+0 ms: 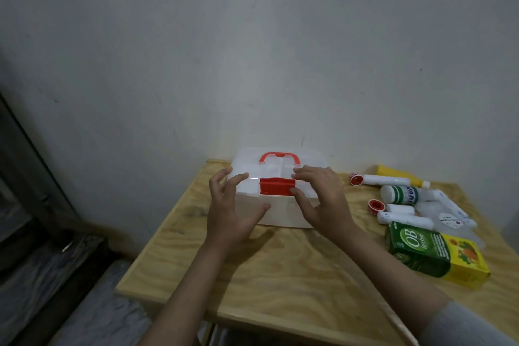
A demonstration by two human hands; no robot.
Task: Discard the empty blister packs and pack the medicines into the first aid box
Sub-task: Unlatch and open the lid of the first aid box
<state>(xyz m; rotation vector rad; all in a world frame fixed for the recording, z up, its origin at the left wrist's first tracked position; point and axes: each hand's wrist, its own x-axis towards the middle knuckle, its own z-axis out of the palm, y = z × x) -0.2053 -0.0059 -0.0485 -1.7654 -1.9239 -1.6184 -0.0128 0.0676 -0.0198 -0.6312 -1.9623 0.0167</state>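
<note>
A translucent white first aid box (283, 212) with a red handle (279, 157) and a red front latch (276, 187) stands closed at the back of the wooden table (295, 275). My left hand (233, 211) hovers at the box's front left with fingers spread, touching the lid edge. My right hand (320, 199) rests at the front right, thumb against the latch and fingers on the lid. To the right lie a green and yellow medicine carton (432, 255), white tubes and bottles (401, 194), a yellow bottle (398, 174) and clear blister packs (449, 216).
A plain wall rises just behind the table. The table's left edge drops to a dark floor and a dark frame (25, 166) at the left. The medicines crowd the table's right side near its edge.
</note>
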